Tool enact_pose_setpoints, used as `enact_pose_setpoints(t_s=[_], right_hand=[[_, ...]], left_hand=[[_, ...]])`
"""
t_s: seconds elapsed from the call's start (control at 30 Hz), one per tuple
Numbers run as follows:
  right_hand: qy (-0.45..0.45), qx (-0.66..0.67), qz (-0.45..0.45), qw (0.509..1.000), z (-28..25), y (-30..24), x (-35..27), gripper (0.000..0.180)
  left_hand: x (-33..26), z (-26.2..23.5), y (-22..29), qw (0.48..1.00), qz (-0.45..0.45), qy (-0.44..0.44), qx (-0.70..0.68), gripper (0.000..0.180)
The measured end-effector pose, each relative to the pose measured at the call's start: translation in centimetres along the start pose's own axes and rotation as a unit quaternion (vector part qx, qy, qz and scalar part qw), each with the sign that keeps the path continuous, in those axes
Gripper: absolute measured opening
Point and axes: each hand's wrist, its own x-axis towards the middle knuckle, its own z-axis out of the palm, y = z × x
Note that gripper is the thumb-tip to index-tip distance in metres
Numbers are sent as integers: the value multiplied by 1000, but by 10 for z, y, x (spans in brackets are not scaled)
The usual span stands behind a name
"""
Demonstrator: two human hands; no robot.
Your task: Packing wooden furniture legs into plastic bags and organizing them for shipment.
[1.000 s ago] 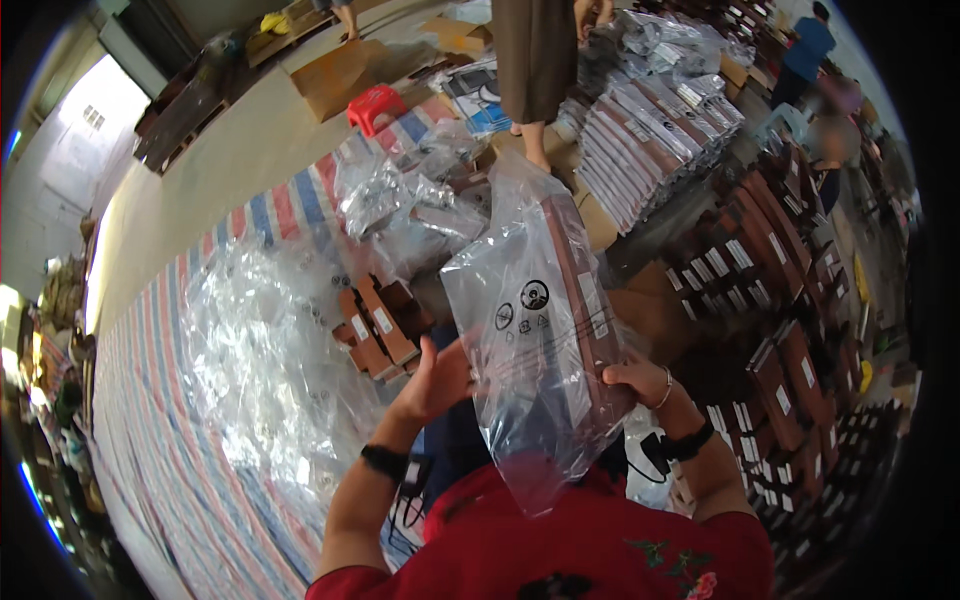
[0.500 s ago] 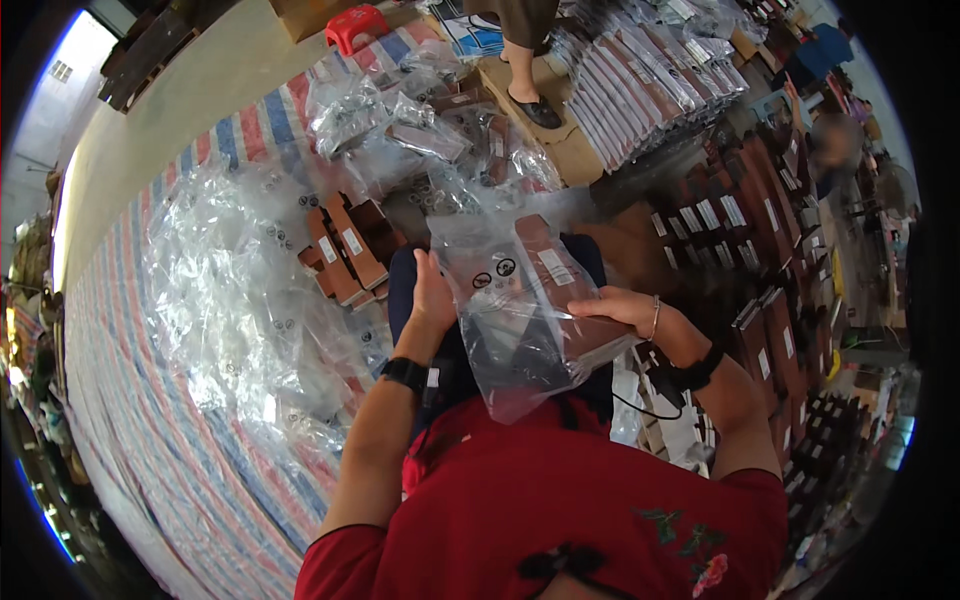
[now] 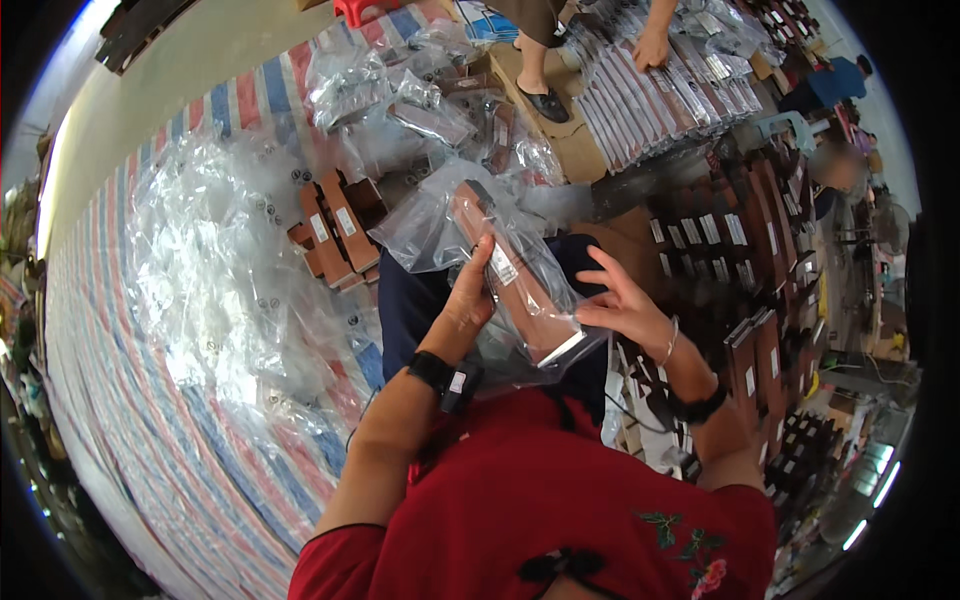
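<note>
Over my lap lies a long brown box (image 3: pixel 520 300) with a white label, inside a clear plastic bag (image 3: pixel 415 225). My left hand (image 3: pixel 468 300) grips the box from its left side through the film, thumb on the top. At the near right end of the box is my right hand (image 3: pixel 632 312), its fingers spread. The right fingertips are at the bag's edge; whether they touch it I cannot tell. The far end of the bag sticks out loosely past the box.
To the left, a heap of clear bags (image 3: pixel 215 290) covers a striped sheet (image 3: pixel 95 290). Unbagged brown boxes (image 3: pixel 335 230) lie beside my left knee. Bagged boxes (image 3: pixel 430 120) lie ahead; a person's hand (image 3: pixel 652 48) touches a row of them (image 3: pixel 640 105). More brown boxes (image 3: pixel 765 370) stand right.
The bagged box has shifted left and turned. My left hand has closed on it, while my right hand has let go and spread its fingers. Another person's hand has come to the far row.
</note>
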Motion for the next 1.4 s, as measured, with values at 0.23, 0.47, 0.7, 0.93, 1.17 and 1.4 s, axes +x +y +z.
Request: enact_pose_setpoints(t_s=[0.23,0.47,0.7,0.93,1.17,1.4], right_hand=[[147,180,52,971,38,44,-18,71],[330,-41,-159,930,39,18,11,43],[323,-294,-227,870,10,-67,2,50],[340,-346,-248,838,-13,-88,-5,50],[335,-186,-232,894,-52,-81,-50,44],[325,-47,-191,925,-53,-74,-82,45]], left_hand=[[13,-11,-19,996,49,54,-61,48],[16,-7,-39,997,11,-8,-80,57],[-2,-15,-43,989,-74,-120,-33,70],[-29,-35,-31,974,-175,-37,138,45],[-17,-56,56,952,197,120,199,33],[-14,-34,89,868,145,138,454,36]])
